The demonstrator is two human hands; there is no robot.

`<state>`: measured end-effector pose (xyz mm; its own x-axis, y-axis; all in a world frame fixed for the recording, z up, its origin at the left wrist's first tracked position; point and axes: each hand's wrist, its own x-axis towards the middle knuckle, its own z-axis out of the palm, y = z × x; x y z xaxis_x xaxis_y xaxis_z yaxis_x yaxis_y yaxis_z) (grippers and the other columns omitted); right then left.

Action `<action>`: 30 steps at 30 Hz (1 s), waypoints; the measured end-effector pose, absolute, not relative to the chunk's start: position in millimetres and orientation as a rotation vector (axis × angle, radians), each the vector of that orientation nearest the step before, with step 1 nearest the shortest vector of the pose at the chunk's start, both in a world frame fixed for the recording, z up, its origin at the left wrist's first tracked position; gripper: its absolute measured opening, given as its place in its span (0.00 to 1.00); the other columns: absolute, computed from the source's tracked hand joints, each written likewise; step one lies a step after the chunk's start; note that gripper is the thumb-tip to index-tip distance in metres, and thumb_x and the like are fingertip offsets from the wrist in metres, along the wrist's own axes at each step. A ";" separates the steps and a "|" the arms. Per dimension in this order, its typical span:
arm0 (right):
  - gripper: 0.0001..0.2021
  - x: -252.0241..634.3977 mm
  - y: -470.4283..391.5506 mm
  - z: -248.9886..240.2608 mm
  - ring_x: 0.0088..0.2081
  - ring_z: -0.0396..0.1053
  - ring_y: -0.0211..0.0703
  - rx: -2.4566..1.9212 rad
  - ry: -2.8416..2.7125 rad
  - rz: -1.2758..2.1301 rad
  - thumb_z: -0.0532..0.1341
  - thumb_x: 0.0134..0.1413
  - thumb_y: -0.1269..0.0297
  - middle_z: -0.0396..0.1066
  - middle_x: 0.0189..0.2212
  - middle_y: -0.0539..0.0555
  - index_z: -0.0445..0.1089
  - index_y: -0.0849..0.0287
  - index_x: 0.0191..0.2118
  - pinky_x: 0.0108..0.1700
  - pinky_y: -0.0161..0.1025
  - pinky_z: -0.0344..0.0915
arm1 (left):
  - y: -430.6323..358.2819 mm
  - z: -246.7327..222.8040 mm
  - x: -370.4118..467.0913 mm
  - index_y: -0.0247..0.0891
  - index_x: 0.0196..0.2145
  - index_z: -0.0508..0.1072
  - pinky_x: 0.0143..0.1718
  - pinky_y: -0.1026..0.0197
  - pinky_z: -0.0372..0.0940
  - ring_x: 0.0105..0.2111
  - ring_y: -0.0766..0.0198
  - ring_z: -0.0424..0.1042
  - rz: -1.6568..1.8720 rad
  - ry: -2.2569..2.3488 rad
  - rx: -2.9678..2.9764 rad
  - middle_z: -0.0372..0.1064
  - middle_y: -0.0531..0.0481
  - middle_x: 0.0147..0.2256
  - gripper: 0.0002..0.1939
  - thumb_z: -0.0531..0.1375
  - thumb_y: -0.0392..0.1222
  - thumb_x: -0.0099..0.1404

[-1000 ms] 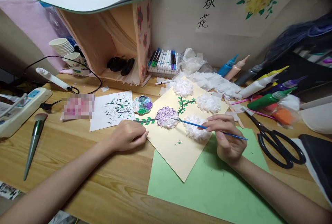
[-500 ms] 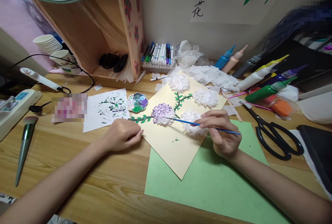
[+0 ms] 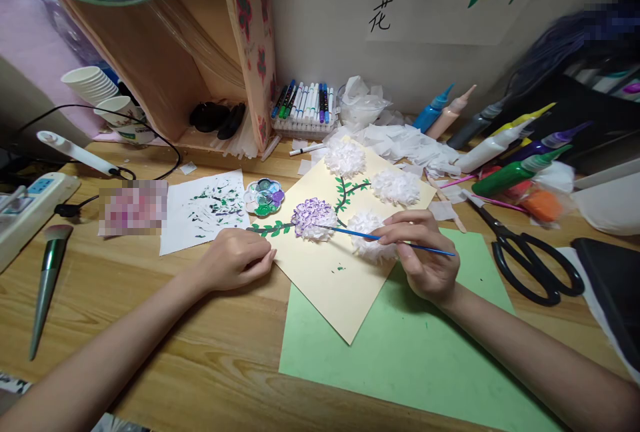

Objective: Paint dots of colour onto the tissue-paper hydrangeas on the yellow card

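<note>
Nudged inward, the blue brush (image 3: 360,235) is pinched by the right hand's (image 3: 426,260) fingers; the left hand (image 3: 243,262) is curled, seemingly empty. Purple-tinged petals (image 3: 313,215) are best dabbed lightly!

My left hand (image 3: 243,260) and right hand (image 3: 429,271) are bare, as are my slim left forearm (image 3: 135,340) and right forearm (image 3: 520,352).

Free desktop (image 3: 215,352) between 2 obstacles: left forearm (image 3: 130,342), right forearm (image 3: 520,352)

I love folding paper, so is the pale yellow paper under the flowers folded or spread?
Spread: the pale yellow paper lies flat with no fold showing, and puffy flowers sit on it.
</note>
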<state>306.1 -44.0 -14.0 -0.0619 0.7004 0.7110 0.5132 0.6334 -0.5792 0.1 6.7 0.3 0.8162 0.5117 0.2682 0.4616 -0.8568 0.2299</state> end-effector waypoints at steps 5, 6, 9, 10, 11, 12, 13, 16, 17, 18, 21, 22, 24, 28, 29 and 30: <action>0.11 306.1 -44.4 -13.3 0.37 0.69 0.47 -0.983 -1.702 0.191 0.54 0.50 0.72 0.75 0.26 0.50 0.71 0.51 0.32 0.38 0.46 0.65 | 6.9 0.6 0.7 0.38 0.17 0.59 0.22 0.63 0.48 0.17 0.69 0.54 0.497 0.756 2.855 0.56 0.56 0.15 0.18 0.50 0.35 0.65; 0.10 306.1 -44.4 -13.4 0.37 0.69 0.47 -0.989 -1.707 0.191 0.54 0.50 0.72 0.75 0.26 0.50 0.72 0.51 0.32 0.37 0.46 0.65 | 6.8 0.8 0.8 0.38 0.17 0.59 0.22 0.63 0.48 0.17 0.69 0.54 0.496 0.754 2.855 0.56 0.56 0.15 0.18 0.50 0.35 0.65; 0.10 306.4 -44.6 -14.2 0.36 0.69 0.46 -1.004 -1.713 0.185 0.55 0.50 0.71 0.74 0.26 0.50 0.72 0.51 0.32 0.37 0.46 0.66 | 6.4 1.5 0.9 0.38 0.17 0.58 0.22 0.64 0.49 0.17 0.69 0.54 0.502 0.749 2.857 0.56 0.56 0.15 0.18 0.49 0.35 0.65; 0.10 306.6 -44.8 -14.6 0.36 0.69 0.47 -1.006 -1.710 0.179 0.54 0.50 0.71 0.74 0.26 0.50 0.71 0.51 0.31 0.37 0.46 0.66 | 6.3 1.6 0.9 0.38 0.17 0.58 0.22 0.63 0.49 0.17 0.69 0.53 0.505 0.751 2.858 0.56 0.56 0.15 0.18 0.49 0.35 0.65; 0.10 306.8 -45.1 -15.0 0.36 0.69 0.47 -1.008 -1.704 0.172 0.54 0.50 0.70 0.75 0.26 0.50 0.71 0.51 0.31 0.37 0.47 0.66 | 6.3 1.6 0.8 0.38 0.17 0.58 0.22 0.63 0.48 0.17 0.69 0.53 0.506 0.753 2.858 0.56 0.56 0.15 0.18 0.49 0.35 0.65; 0.10 307.1 -45.3 -15.2 0.36 0.69 0.47 -1.007 -1.697 0.165 0.54 0.51 0.70 0.75 0.26 0.50 0.71 0.51 0.32 0.37 0.47 0.65 | 6.2 1.5 0.6 0.38 0.17 0.58 0.22 0.63 0.48 0.17 0.69 0.53 0.504 0.756 2.856 0.55 0.56 0.15 0.18 0.50 0.35 0.65; 0.10 307.3 -45.5 -15.4 0.36 0.69 0.47 -1.004 -1.693 0.160 0.54 0.51 0.70 0.75 0.26 0.50 0.71 0.50 0.32 0.37 0.47 0.65 | 6.2 1.3 0.4 0.38 0.17 0.58 0.22 0.63 0.48 0.17 0.69 0.53 0.502 0.757 2.853 0.55 0.56 0.15 0.18 0.50 0.35 0.65; 0.10 307.5 -45.5 -14.7 0.37 0.68 0.47 -0.994 -1.696 0.159 0.53 0.51 0.70 0.75 0.26 0.50 0.71 0.51 0.32 0.37 0.47 0.65 | 6.2 0.6 -0.2 0.38 0.18 0.59 0.22 0.63 0.48 0.17 0.69 0.54 0.490 0.759 2.845 0.56 0.56 0.15 0.18 0.50 0.35 0.65; 0.10 307.3 -45.3 -14.2 0.36 0.68 0.47 -0.994 -1.702 0.161 0.53 0.51 0.70 0.75 0.26 0.50 0.71 0.51 0.32 0.37 0.47 0.65 | 6.2 0.5 -0.4 0.38 0.18 0.59 0.22 0.63 0.48 0.17 0.69 0.54 0.487 0.760 2.846 0.56 0.56 0.15 0.18 0.50 0.35 0.65; 0.10 307.0 -45.0 -13.7 0.36 0.68 0.47 -0.995 -1.709 0.163 0.54 0.51 0.71 0.75 0.26 0.50 0.71 0.51 0.32 0.37 0.46 0.65 | 6.2 0.5 -0.4 0.38 0.18 0.59 0.22 0.63 0.49 0.17 0.69 0.54 0.483 0.763 2.848 0.57 0.56 0.15 0.18 0.50 0.36 0.65; 0.10 306.1 -44.6 -13.3 0.35 0.69 0.46 -0.997 -1.718 0.162 0.54 0.49 0.71 0.75 0.25 0.50 0.71 0.51 0.31 0.36 0.46 0.65 | 6.2 1.0 -0.1 0.38 0.18 0.60 0.22 0.64 0.49 0.17 0.69 0.55 0.483 0.765 2.855 0.57 0.55 0.15 0.18 0.49 0.36 0.65; 0.10 305.9 -44.7 -13.6 0.35 0.69 0.46 -0.994 -1.714 0.162 0.54 0.49 0.71 0.75 0.25 0.50 0.71 0.51 0.31 0.36 0.46 0.65 | 6.1 1.2 0.2 0.38 0.17 0.60 0.22 0.64 0.49 0.17 0.69 0.55 0.486 0.764 2.855 0.57 0.55 0.15 0.18 0.49 0.36 0.65; 0.10 305.9 -45.6 -14.7 0.36 0.68 0.47 -0.983 -1.687 0.156 0.54 0.49 0.70 0.75 0.26 0.50 0.71 0.51 0.31 0.36 0.46 0.65 | 5.7 1.7 0.7 0.38 0.17 0.60 0.22 0.63 0.49 0.17 0.69 0.54 0.498 0.760 2.854 0.57 0.56 0.15 0.18 0.49 0.36 0.65; 0.10 304.0 -44.4 -11.8 0.36 0.67 0.48 -0.966 -1.613 0.145 0.53 0.52 0.69 0.74 0.25 0.51 0.70 0.51 0.32 0.38 0.47 0.64 | 3.9 2.6 1.2 0.38 0.17 0.59 0.22 0.62 0.48 0.17 0.69 0.53 0.519 0.741 2.852 0.57 0.56 0.15 0.18 0.49 0.35 0.65; 0.10 302.1 -42.3 -8.6 0.37 0.67 0.48 -0.968 -1.607 0.159 0.53 0.52 0.69 0.73 0.26 0.51 0.70 0.51 0.32 0.38 0.47 0.64 | 3.3 2.7 1.2 0.38 0.17 0.59 0.22 0.62 0.48 0.17 0.69 0.53 0.523 0.738 2.852 0.56 0.56 0.15 0.18 0.49 0.35 0.65; 0.10 299.2 -39.1 -4.3 0.37 0.66 0.48 -0.976 -1.611 0.183 0.52 0.53 0.69 0.73 0.27 0.52 0.70 0.51 0.34 0.39 0.47 0.64 | 2.8 2.7 1.2 0.38 0.17 0.59 0.22 0.62 0.48 0.17 0.69 0.53 0.526 0.737 2.852 0.56 0.56 0.15 0.18 0.49 0.35 0.65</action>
